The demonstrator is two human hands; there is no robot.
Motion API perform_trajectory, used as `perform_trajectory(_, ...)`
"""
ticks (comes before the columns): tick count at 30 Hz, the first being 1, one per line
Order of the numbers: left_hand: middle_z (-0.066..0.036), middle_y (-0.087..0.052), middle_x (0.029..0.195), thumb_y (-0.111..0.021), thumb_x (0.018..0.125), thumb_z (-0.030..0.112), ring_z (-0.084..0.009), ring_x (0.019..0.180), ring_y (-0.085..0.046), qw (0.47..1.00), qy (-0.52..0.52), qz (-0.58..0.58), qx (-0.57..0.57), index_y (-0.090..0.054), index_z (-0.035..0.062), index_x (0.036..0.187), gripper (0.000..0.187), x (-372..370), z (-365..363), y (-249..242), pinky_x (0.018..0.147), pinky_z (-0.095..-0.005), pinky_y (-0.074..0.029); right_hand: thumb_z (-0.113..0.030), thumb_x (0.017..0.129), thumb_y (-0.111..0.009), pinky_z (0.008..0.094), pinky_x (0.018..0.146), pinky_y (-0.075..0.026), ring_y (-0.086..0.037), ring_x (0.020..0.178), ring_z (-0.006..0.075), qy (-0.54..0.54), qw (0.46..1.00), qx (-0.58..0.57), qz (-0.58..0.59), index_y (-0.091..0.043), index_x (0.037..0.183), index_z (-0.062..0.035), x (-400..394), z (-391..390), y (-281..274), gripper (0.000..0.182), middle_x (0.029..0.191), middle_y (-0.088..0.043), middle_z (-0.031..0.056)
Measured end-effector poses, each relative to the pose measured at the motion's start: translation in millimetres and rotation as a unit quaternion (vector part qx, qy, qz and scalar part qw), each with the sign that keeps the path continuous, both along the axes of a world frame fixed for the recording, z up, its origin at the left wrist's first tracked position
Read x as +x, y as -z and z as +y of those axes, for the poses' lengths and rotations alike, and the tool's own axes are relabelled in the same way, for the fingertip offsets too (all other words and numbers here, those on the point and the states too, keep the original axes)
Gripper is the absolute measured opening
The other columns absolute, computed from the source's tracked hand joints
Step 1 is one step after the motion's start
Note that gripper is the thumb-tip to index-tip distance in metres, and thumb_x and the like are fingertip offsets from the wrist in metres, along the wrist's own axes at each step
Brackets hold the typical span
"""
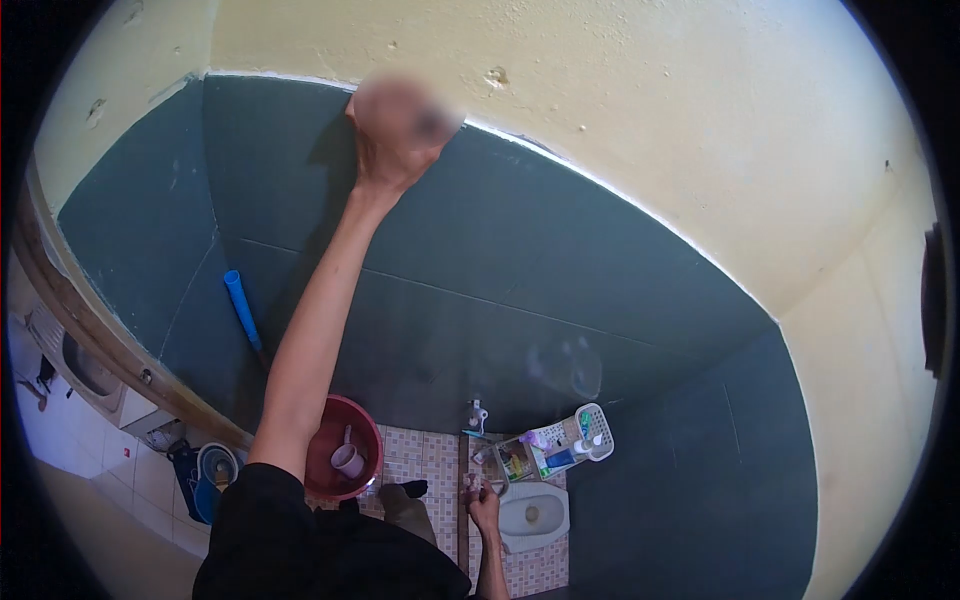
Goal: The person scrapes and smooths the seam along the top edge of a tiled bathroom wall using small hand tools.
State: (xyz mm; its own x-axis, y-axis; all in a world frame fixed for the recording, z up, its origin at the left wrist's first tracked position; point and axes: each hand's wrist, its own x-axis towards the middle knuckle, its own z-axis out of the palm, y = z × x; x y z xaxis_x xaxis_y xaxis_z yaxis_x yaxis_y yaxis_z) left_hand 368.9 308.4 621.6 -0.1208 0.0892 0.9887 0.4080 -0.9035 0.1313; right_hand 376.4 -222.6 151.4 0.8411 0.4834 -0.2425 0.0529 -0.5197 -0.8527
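My left hand [400,135] is raised to the pale seam [510,138] where the dark green-grey wall panel [480,230] meets the cream wall [640,130]. A blur covers its fingers, so their grip is hidden; a dark spot shows at its right side. Low in the view, my right hand [485,510] is closed beside the squat toilet [533,516]. Something small and pinkish shows at its fingertips, too small to name.
A red basin [368,446] holds a pink dipper [347,461] on the tiled floor. White baskets [600,420] with bottles stand behind the toilet, near a tap [478,412]. A blue pipe [240,305] leans at the left wall. Beyond the doorway are a sink [90,370] and bucket [215,462].
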Motion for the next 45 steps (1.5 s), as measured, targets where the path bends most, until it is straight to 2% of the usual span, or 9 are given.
perform_trajectory(8, -0.003, -0.059, 0.107, -0.072, 0.09, 0.039, -0.0253, 0.117, -0.053, 1.0, 0.001, -0.002, 0.003, -0.065, 0.0133, 0.098, 0.028, -0.4, 0.8, -0.4, 0.104, -0.0494, -0.032, -0.016, 0.107, -0.056, 0.0357, 0.072, -0.063, -0.075, 0.087, 0.0188, 0.008, 1.0, 0.02, 0.022, -0.065, 0.133, -0.0022, -2.5, -0.1, -5.9, 0.031, 0.097, -0.078, 0.0144)
perform_trajectory(11, -0.002, -0.06, 0.107, -0.072, 0.09, 0.039, -0.0253, 0.117, -0.053, 1.0, 0.001, -0.003, 0.0, -0.066, 0.0134, 0.098, 0.028, -0.4, 0.4, -0.1, 0.104, -0.0494, -0.032, -0.015, 0.106, -0.056, 0.0364, 0.072, -0.063, -0.075, 0.086, 0.0195, 0.0, 0.999, 0.031, -0.016, -0.065, 0.133, -0.0014, -2.6, -2.6, -4.1, 0.031, 0.097, -0.077, 0.015)
perform_trajectory(16, -0.003, -0.06, 0.108, -0.072, 0.09, 0.038, -0.0257, 0.117, -0.053, 1.0, 0.001, 0.003, 0.0, -0.066, 0.0134, 0.099, 0.027, -2.1, -0.2, -0.3, 0.104, -0.0497, -0.033, -0.017, 0.106, -0.056, 0.0363, 0.072, -0.062, -0.076, 0.082, 0.0206, -0.007, 1.0, -0.007, -0.017, -0.065, 0.131, -0.001, -6.7, -3.7, -12.9, 0.031, 0.096, -0.078, 0.0152)
perform_trajectory(25, -0.003, -0.06, 0.108, -0.072, 0.091, 0.038, -0.0258, 0.118, -0.054, 1.0, 0.002, 0.007, -0.003, -0.065, 0.0133, 0.099, 0.027, -3.2, -0.3, -0.5, 0.105, -0.0495, -0.032, -0.017, 0.106, -0.055, 0.0364, 0.07, -0.06, -0.075, 0.077, 0.0188, 0.001, 1.0, -0.024, -0.013, -0.067, 0.128, -0.0026, -5.6, -7.9, 13.5, 0.029, 0.092, -0.078, 0.0126)
perform_trajectory(28, -0.002, -0.06, 0.108, -0.072, 0.091, 0.038, -0.0253, 0.118, -0.054, 1.0, 0.006, 0.004, -0.002, -0.065, 0.0134, 0.099, 0.027, -3.0, -0.8, -0.6, 0.105, -0.0493, -0.032, -0.018, 0.105, -0.056, 0.0362, 0.07, -0.06, -0.075, 0.076, 0.0186, 0.004, 0.998, -0.049, -0.028, -0.067, 0.128, -0.0026, -15.0, -1.4, -13.9, 0.03, 0.092, -0.078, 0.0127)
perform_trajectory(32, -0.004, -0.062, 0.107, -0.072, 0.089, 0.04, -0.0247, 0.114, -0.055, 1.0, -0.01, 0.007, 0.0, -0.068, 0.0132, 0.098, 0.028, -3.7, -1.9, -1.7, 0.103, -0.0481, -0.035, -0.018, 0.105, -0.056, 0.0367, 0.071, -0.06, -0.075, 0.076, 0.0189, 0.006, 0.999, -0.045, -0.017, -0.067, 0.129, -0.0025, -15.8, -1.7, -14.0, 0.03, 0.094, -0.078, 0.0137)
perform_trajectory(34, -0.002, -0.061, 0.109, -0.072, 0.091, 0.038, -0.0251, 0.118, -0.054, 1.0, 0.005, -0.001, 0.001, -0.066, 0.0138, 0.099, 0.027, -2.5, -0.7, -0.8, 0.104, -0.0494, -0.032, -0.018, 0.106, -0.057, 0.0364, 0.071, -0.06, -0.075, 0.078, 0.0193, -0.001, 0.999, -0.035, -0.033, -0.066, 0.131, -0.0024, -19.9, -2.2, -16.3, 0.031, 0.094, -0.077, 0.0141)
perform_trajectory(38, -0.002, -0.061, 0.108, -0.073, 0.091, 0.039, -0.025, 0.118, -0.054, 1.0, 0.004, 0.009, 0.001, -0.067, 0.0139, 0.1, 0.027, -3.0, 0.9, -0.7, 0.105, -0.0492, -0.031, -0.019, 0.107, -0.057, 0.0354, 0.072, -0.06, -0.074, 0.081, 0.0189, 0.011, 1.0, 0.018, -0.016, -0.066, 0.132, -0.0016, -19.3, -16.5, 32.3, 0.032, 0.094, -0.076, 0.0131)
perform_trajectory(45, -0.002, -0.063, 0.108, -0.072, 0.089, 0.039, -0.0241, 0.116, -0.055, 1.0, -0.01, 0.001, 0.012, -0.068, 0.0137, 0.097, 0.027, -2.2, 0.2, -0.5, 0.103, -0.0475, -0.034, -0.018, 0.107, -0.056, 0.0349, 0.073, -0.061, -0.073, 0.087, 0.018, 0.05, 0.998, 0.011, 0.041, -0.065, 0.132, -0.0001, -48.3, -25.7, 20.3, 0.032, 0.1, -0.076, 0.0127)
